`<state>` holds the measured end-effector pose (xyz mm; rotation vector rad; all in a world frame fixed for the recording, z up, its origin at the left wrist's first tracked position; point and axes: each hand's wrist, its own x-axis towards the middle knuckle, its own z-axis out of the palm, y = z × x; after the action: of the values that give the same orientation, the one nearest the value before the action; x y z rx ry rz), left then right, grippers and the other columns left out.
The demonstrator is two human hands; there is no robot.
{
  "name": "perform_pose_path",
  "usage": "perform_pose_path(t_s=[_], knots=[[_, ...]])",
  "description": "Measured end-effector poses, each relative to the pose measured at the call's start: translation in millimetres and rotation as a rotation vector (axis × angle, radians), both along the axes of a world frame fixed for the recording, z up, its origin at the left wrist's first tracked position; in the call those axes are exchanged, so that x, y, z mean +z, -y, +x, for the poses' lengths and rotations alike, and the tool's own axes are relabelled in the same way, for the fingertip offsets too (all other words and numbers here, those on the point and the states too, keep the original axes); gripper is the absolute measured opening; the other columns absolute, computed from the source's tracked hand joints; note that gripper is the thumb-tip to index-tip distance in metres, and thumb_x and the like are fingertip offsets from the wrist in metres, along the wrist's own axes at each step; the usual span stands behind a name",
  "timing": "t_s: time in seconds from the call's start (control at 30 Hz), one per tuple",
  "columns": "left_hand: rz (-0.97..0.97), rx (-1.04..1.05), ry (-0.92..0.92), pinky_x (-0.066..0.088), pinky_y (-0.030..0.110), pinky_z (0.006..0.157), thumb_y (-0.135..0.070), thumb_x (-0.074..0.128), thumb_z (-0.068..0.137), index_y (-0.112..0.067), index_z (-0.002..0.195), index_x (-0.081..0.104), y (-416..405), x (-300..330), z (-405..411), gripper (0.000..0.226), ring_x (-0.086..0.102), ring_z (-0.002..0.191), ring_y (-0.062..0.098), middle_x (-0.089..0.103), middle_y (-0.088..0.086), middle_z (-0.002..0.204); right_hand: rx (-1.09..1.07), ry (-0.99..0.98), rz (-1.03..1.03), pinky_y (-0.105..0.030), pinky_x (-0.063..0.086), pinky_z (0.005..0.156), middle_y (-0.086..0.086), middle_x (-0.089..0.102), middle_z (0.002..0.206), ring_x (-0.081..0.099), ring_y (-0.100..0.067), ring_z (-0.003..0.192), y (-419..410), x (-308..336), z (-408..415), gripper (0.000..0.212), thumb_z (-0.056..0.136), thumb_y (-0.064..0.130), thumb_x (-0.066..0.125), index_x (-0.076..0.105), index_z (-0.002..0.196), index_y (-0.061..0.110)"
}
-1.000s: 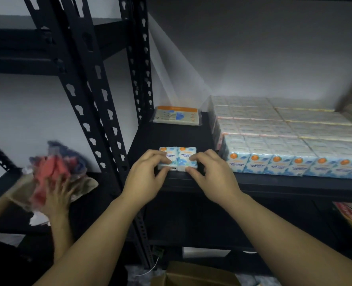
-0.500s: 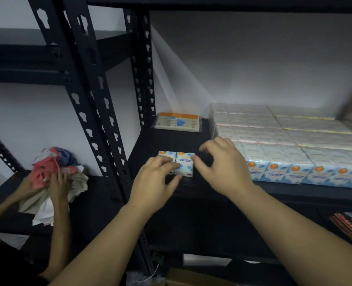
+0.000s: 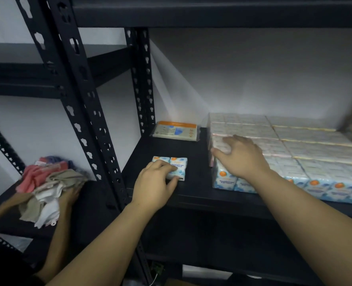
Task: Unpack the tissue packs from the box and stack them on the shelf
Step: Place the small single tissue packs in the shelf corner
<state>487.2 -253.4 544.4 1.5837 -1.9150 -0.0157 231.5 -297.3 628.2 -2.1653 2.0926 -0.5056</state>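
Note:
Two small blue-and-white tissue packs (image 3: 178, 163) lie side by side on the black shelf (image 3: 193, 193), near its front left. My left hand (image 3: 155, 185) grips them, fingers curled over their top and thumb against their front. To the right stands a big wrapped block of tissue packs (image 3: 307, 149), filling the shelf's right side. My right hand (image 3: 242, 156) rests on the block's near left corner, fingers spread over its top and thumb down its left side. The box is not in view.
A flat orange-and-white pack (image 3: 176, 131) lies at the back left of the shelf. Black perforated uprights (image 3: 84, 96) stand to the left. On the neighbouring shelf another person's hands (image 3: 69, 195) hold a pile of coloured cloths (image 3: 47, 182).
My right hand let go of the two small packs and moved right onto the big block's corner. My left hand stays on the small packs. The other person set the cloths down.

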Motion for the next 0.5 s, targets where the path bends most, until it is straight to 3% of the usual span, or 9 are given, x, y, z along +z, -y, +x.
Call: perform_pose_path(t_s=[0.2, 0.5], knots=[[0.057, -0.008, 0.021, 0.049, 0.034, 0.098, -0.037, 0.071, 0.094, -0.025, 0.123, 0.073, 35.6, 11.2, 0.1, 0.033, 0.055, 0.125, 0.017, 0.066, -0.005, 0.128, 0.013, -0.004, -0.001, -0.046, 0.025, 0.123, -0.004, 0.042, 0.162, 0.034, -0.027, 0.149, -4.2, -2.2, 1.0, 0.066, 0.097, 0.064, 0.044, 0.051, 0.151, 0.027], [0.134, -0.034, 0.032, 0.048, 0.034, 0.094, -0.037, 0.070, 0.094, -0.024, 0.123, 0.073, 88.4, 24.8, 0.0, 0.032, 0.057, 0.118, 0.020, 0.064, -0.003, 0.125, 0.001, -0.013, -0.015, -0.046, 0.028, 0.119, 0.000, 0.048, 0.157, 0.039, -0.025, 0.145, -1.9, -3.4, -0.2, 0.063, 0.095, 0.064, 0.044, 0.054, 0.147, 0.029]])
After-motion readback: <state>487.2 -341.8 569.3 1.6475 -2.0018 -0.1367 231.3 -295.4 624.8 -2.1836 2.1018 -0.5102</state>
